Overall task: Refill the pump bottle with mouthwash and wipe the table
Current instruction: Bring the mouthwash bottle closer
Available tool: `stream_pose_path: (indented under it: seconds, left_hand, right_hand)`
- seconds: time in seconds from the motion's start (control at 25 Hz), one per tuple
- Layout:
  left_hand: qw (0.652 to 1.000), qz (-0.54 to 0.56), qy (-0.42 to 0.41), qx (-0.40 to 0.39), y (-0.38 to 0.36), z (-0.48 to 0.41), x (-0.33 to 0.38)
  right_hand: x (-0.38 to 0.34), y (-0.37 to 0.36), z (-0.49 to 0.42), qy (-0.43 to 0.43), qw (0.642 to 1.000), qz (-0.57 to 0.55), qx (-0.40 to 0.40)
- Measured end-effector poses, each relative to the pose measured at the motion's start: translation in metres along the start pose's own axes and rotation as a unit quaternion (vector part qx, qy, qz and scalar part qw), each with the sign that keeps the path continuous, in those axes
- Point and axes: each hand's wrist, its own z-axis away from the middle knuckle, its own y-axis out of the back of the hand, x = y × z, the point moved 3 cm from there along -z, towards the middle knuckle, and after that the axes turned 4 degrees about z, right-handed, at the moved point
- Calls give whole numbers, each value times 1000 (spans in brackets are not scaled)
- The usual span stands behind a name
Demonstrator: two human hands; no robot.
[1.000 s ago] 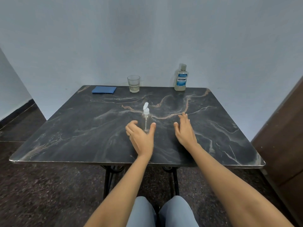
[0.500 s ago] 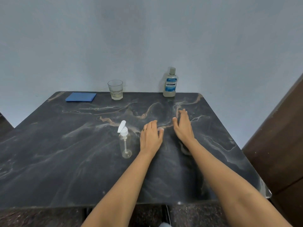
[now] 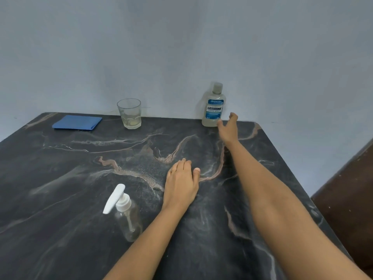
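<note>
A clear pump bottle point(image 3: 126, 216) with a white pump head stands near the front of the dark marble table point(image 3: 60, 178); it looks empty. Just right of it my left hand point(image 3: 181, 184) lies flat on the tabletop, palm down, holding nothing. The mouthwash bottle point(image 3: 214, 105), clear with a blue label and its cap on, stands at the table's far edge against the wall. My right hand point(image 3: 229, 128) is stretched out beside its base, fingers apart, thumb close to the bottle without gripping it. A folded blue cloth point(image 3: 77, 122) lies at the far left.
A drinking glass point(image 3: 130, 113) with a little pale liquid at the bottom stands at the far edge between the cloth and the mouthwash. The wall runs right behind the table. A dark wooden panel point(image 3: 347, 199) borders the table on the right.
My right hand has left the middle of the table and reached forward to the mouthwash bottle. The camera has come closer. My left hand stays flat beside the pump bottle.
</note>
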Motion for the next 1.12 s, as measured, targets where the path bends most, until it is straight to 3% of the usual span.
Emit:
stream_pose_path:
  seconds: [0.24,0.48,0.92,1.12]
  left_hand:
    - [1000,-6,0,0,-3,0,-1]
    - [1000,2,7,-12,-1,2,-1]
    - [998,51,6,-43,39,71,28]
    - [996,82,14,-40,63,127,36]
  right_hand:
    - [-1,-24,-43,-15,989,-140,-53]
    - [-5,-18,-35,-16,998,-52,-20]
    - [-25,79,143,33,986,-109,-124]
    - [-10,116,229,13,982,-126,-137]
